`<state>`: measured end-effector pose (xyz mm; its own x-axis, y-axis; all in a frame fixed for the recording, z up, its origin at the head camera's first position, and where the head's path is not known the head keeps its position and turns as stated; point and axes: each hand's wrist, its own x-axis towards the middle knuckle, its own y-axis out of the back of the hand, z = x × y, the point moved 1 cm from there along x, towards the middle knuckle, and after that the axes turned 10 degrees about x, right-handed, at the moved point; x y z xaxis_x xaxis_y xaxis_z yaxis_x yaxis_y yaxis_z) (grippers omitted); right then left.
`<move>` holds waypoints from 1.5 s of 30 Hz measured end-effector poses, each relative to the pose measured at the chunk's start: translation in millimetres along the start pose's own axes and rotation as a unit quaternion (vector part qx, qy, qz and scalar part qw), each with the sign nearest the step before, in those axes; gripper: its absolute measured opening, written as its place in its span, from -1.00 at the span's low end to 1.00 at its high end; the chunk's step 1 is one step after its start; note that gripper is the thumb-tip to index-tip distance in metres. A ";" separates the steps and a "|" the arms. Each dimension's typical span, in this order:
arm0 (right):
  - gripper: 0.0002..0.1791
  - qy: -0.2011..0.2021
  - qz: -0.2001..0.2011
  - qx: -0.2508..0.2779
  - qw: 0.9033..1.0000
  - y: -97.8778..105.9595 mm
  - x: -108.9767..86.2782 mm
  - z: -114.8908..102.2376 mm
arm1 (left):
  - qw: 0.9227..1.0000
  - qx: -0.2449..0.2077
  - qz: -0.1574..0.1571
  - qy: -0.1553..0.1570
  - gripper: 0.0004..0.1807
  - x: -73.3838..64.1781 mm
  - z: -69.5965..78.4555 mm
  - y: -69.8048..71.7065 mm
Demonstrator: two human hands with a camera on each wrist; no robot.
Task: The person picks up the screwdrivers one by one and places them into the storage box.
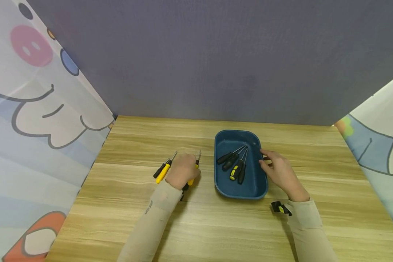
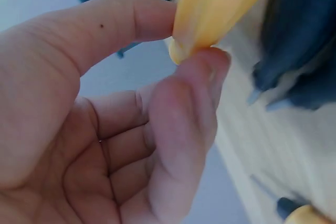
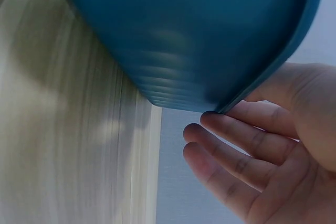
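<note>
Yellow screwdriver is by the table's middle, left of the tray, handle end pinched between thumb and fingertips of the left hand, can't tell if lifted; looks light, stiff, maybe slick, hard to break, best gripped mid-handle. From where I stand, the blue tray has four dark-handled screwdrivers inside, shafts fanned toward the far right, and the right hand lightly pinches its right rim, other fingers spread outside. More screwdrivers lie left on the wooden table.
</note>
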<state>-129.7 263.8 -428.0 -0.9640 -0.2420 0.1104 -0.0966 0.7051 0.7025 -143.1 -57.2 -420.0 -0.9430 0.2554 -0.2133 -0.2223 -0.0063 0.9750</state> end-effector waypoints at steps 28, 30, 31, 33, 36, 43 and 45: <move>-0.50 -0.006 -0.007 0.004 1.000 1.8 1.2 0.5 | 0.992 -0.021 -0.006 -0.122 -0.62 29.4 74.5 76.4; -0.50 -0.004 -0.005 0.005 1.000 1.6 1.4 0.6 | 0.992 -0.021 -0.010 -0.127 -0.64 32.5 80.6 75.3; -0.50 -0.004 -0.004 0.004 1.000 1.6 1.5 0.7 | 0.991 -0.022 -0.012 -0.128 -0.65 34.0 83.4 74.5; -0.50 -0.003 -0.002 0.004 1.000 1.6 1.5 0.7 | 0.991 -0.024 -0.017 -0.131 -0.67 37.3 89.5 72.7; -0.51 -0.003 0.001 0.003 1.000 1.7 1.2 0.5 | 0.990 -0.030 -0.025 -0.133 -0.72 43.6 98.4 68.0; -0.51 0.000 0.001 0.010 1.000 0.5 0.4 0.5 | 0.990 -0.001 -0.040 -0.132 -0.86 62.8 115.3 51.3; -0.51 0.002 0.002 0.009 1.000 -0.1 -0.1 0.2 | 0.991 0.007 -0.042 -0.129 -0.89 67.1 118.3 46.4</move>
<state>-129.6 263.9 -428.3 -0.9635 -0.2411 0.1164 -0.0963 0.7179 0.6894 -187.4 74.0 -381.7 -0.8267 0.4924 -0.2721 -0.2918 0.0381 0.9557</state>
